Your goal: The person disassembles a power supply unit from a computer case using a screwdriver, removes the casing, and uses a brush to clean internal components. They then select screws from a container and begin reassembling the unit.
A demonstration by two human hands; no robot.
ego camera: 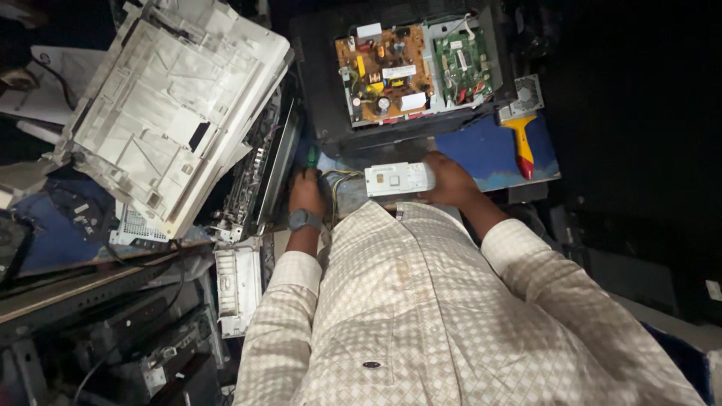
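Hands first: we see the left hand (306, 189), with a dark watch (304, 219) on its wrist, closed around a green-handled tool (311, 158) whose tip we cannot make out, and the right hand (449, 178) gripping one end of a flat white module (397, 179) that lies crosswise between the two hands. Yellow and dark wires (335, 188) run from the module's left end down past the left hand. Both hands sit just in front of a dark opened machine (323, 90), whose exposed side shows a brown board (383, 71) with yellow and black parts and, just beside it, a smaller green board (462, 66) on a metal plate. The module rests on a blue tabletop (481, 150), near the machine's lower edge. To the right of the right hand a screwdriver (522, 139) with a yellow and red handle lies on the same blue surface, apart from both hands. Left of the left hand a large white plastic cover (169, 105) leans tilted over a dark frame (259, 169), and a smaller white tray (238, 282) lies below it. We wear a checked cream shirt (421, 316) that fills the lower part of the view
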